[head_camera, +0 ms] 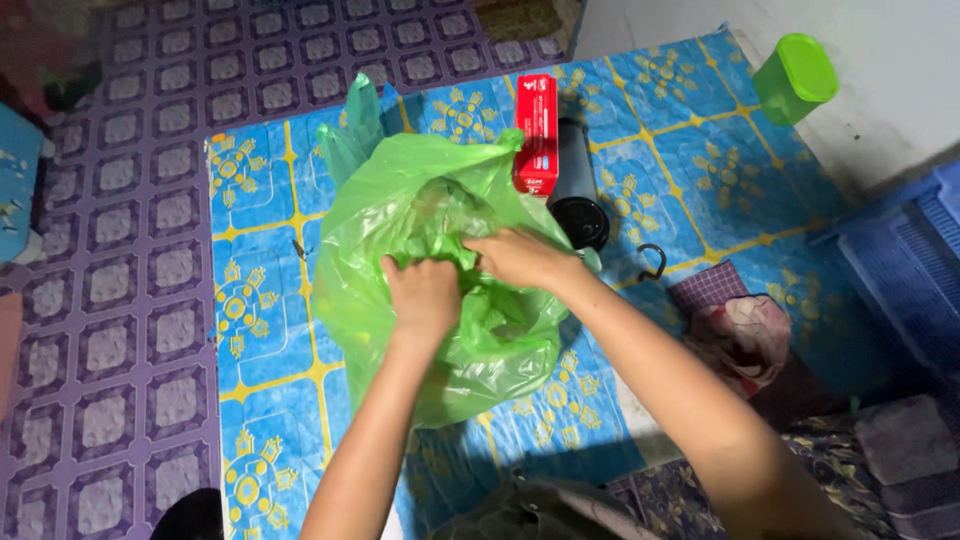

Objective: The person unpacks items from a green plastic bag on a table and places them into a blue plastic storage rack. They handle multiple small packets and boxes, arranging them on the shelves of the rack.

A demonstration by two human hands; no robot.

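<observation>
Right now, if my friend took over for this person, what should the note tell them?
Left hand: closed on gathered plastic at the top of the green plastic bag.
Right hand: fingers pinching the same bunched plastic, beside the left hand.
The bag sits on the blue patterned mat. Behind it lie a red box and a black cylinder.
Done: bag top gathered.
Left: no finished knot shows; contents hidden.

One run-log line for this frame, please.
left hand: gripping green plastic bag | right hand: gripping same bag | nearby: red box, black cylinder | surface: blue patterned mat
</observation>
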